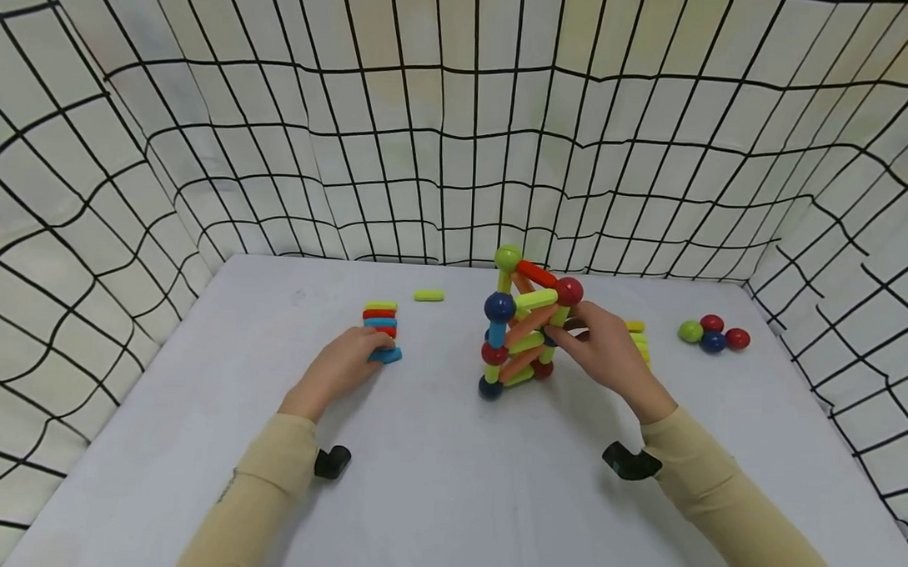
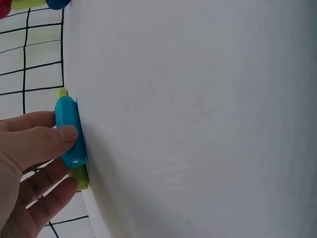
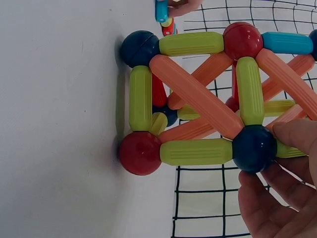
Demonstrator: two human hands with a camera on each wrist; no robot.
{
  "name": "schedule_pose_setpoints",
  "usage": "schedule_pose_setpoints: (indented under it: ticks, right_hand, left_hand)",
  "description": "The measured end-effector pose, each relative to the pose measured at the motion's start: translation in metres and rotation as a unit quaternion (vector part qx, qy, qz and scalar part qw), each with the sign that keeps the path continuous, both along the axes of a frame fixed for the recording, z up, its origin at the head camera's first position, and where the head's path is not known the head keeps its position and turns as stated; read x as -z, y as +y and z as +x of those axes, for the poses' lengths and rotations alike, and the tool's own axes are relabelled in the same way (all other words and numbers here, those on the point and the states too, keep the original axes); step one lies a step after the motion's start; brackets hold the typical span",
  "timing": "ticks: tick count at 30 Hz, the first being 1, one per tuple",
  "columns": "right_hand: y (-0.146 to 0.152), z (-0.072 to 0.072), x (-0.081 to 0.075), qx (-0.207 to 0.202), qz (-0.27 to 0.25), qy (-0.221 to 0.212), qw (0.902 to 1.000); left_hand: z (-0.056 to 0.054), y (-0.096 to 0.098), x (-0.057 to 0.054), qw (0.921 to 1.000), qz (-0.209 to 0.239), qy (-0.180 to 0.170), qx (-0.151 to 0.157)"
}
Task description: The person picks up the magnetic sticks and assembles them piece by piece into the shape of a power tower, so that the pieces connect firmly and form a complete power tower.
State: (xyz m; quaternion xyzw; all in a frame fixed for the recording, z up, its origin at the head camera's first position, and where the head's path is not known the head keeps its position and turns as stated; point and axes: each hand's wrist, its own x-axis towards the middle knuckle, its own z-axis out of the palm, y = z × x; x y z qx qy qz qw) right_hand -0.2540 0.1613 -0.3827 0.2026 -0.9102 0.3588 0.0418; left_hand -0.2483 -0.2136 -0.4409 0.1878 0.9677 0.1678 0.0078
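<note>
My left hand [image 1: 338, 365] pinches a short blue rod [image 2: 68, 131] between thumb and fingers, low over the white table, at the near end of a row of coloured rods. In the left wrist view a yellow-green rod [image 2: 79, 177] shows behind it. A tower of balls and rods [image 1: 533, 322] stands upright right of centre. Its joints are red, dark blue and green balls, linked by yellow-green, red, blue and orange rods, the orange ones running diagonally. At the tower's right side, my right hand [image 1: 609, 349] grips a dark blue ball [image 3: 255, 148] partway up.
Several loose balls [image 1: 712, 342] lie together at the far right. Yellow-green rods [image 1: 638, 341] lie partly hidden behind the right hand. A lone yellow-green rod [image 1: 428, 296] lies behind the left row, which includes a red rod [image 1: 379, 313]. Black-gridded white netting [image 1: 473, 163] encloses the table.
</note>
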Motion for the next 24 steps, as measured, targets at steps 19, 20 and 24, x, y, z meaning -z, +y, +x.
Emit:
schedule_pose_setpoints:
  ticks: [19,20,24]
  right_hand:
    - [0.000,0.001,-0.001,0.004,0.001,0.005,1.0000]
    - [0.000,0.001,-0.001,0.004,0.002,0.005,1.0000]
    - [0.000,0.001,-0.001,0.003,0.000,0.002,1.0000]
  left_hand:
    - [-0.012,0.114,-0.105,0.9772,0.181,0.103,0.041]
    - [-0.013,0.117,-0.108,0.9776,0.180,0.102,0.039]
    - [-0.017,0.123,-0.114,0.9768,0.194,0.088,0.028]
